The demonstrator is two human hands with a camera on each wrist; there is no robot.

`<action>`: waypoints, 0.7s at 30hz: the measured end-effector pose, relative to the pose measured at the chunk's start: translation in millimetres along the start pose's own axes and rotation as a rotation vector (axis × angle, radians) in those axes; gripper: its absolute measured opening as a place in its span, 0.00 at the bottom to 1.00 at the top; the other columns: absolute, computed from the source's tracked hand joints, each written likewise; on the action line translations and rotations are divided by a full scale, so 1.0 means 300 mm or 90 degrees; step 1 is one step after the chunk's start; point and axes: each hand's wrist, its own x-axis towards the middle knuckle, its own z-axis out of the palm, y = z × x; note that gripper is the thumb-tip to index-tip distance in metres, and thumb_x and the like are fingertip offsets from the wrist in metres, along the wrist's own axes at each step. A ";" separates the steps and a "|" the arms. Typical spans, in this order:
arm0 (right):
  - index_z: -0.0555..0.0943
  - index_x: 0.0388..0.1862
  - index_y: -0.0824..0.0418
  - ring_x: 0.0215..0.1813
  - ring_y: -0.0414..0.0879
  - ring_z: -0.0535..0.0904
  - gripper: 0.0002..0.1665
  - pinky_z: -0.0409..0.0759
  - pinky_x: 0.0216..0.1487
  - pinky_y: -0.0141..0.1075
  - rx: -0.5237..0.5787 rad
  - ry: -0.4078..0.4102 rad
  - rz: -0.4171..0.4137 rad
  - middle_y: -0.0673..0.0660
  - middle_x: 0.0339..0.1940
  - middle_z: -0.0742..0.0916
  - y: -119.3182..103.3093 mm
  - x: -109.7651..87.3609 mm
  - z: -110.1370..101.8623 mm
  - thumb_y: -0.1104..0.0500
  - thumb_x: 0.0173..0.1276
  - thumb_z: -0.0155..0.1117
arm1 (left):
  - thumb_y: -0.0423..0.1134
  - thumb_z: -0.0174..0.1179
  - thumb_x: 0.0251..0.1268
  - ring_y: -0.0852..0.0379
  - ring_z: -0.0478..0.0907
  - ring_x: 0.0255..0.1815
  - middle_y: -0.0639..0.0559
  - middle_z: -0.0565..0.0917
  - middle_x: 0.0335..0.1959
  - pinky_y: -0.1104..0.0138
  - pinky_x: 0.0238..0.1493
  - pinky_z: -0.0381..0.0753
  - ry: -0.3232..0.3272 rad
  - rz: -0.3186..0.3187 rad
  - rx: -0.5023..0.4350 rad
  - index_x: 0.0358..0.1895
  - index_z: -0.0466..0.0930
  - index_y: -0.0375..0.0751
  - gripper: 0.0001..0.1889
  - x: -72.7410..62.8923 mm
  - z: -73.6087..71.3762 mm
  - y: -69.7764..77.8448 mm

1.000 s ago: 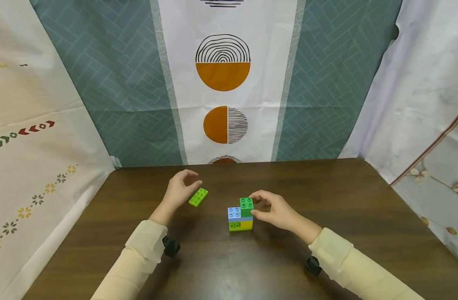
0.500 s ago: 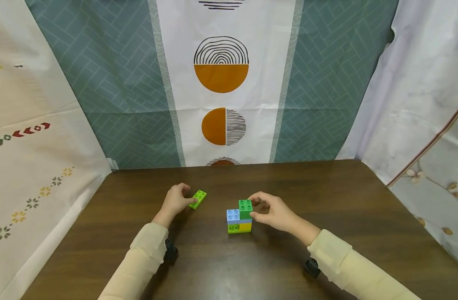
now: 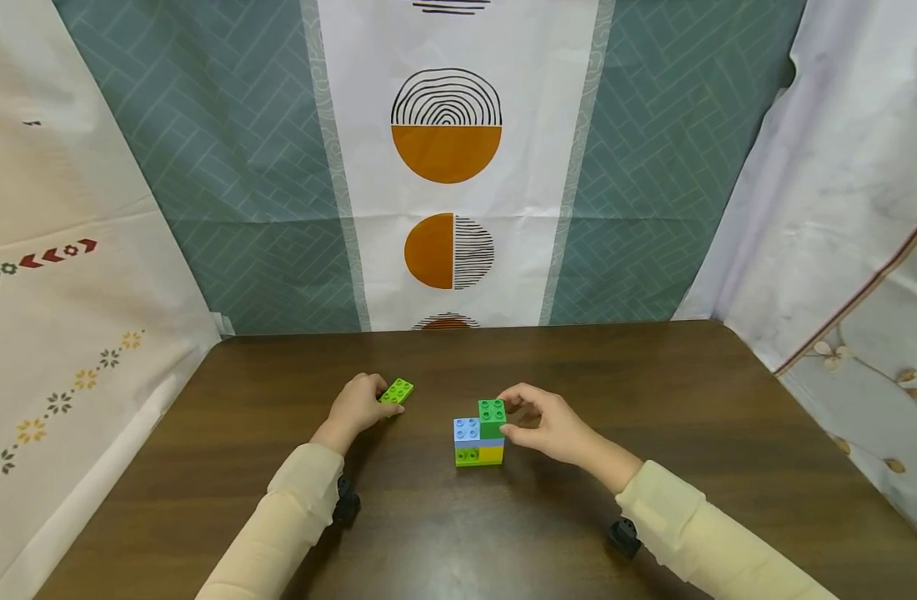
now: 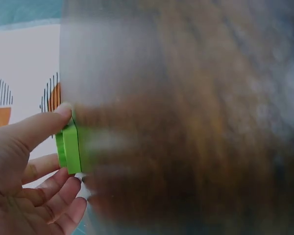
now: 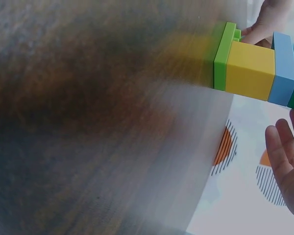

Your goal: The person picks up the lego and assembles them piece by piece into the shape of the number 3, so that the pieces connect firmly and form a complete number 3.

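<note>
My left hand (image 3: 355, 406) pinches a flat lime-green toy building brick (image 3: 398, 388) on the table, thumb along its near side and fingers on the far side. In the left wrist view the thumb and fingertips meet opposite sides of this brick (image 4: 72, 149). Right of it stands a small brick stack: a lime base plate (image 5: 224, 56), a yellow brick (image 5: 250, 69), a light-blue brick (image 3: 466, 429) across that, and a dark green brick (image 3: 492, 414) at the top right. My right hand (image 3: 552, 423) holds the dark green brick between thumb and fingers.
The dark brown wooden table (image 3: 616, 367) reaches back to a hanging teal and white cloth (image 3: 447, 250). Pale cloths hang at the left (image 3: 76, 333) and right sides. A small black device (image 3: 346, 502) sits by each cuff.
My left hand has come down to the lime-green brick, and its thumb and fingers have closed on the sides. The right hand stays at the stack.
</note>
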 end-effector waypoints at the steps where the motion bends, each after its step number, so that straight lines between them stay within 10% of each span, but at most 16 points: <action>1: 0.76 0.50 0.63 0.45 0.57 0.80 0.18 0.81 0.41 0.32 0.003 -0.001 0.003 0.59 0.43 0.83 -0.001 0.001 0.000 0.66 0.61 0.67 | 0.43 0.71 0.51 0.50 0.73 0.35 0.40 0.80 0.40 0.58 0.38 0.75 0.002 0.002 0.008 0.45 0.79 0.29 0.23 0.001 -0.001 0.002; 21: 0.76 0.51 0.61 0.46 0.52 0.80 0.18 0.81 0.43 0.36 0.004 0.001 0.003 0.57 0.44 0.83 -0.001 -0.001 0.007 0.64 0.62 0.66 | 0.39 0.65 0.52 0.50 0.74 0.34 0.38 0.81 0.43 0.57 0.38 0.75 0.008 0.007 -0.002 0.46 0.77 0.31 0.19 -0.024 -0.030 -0.004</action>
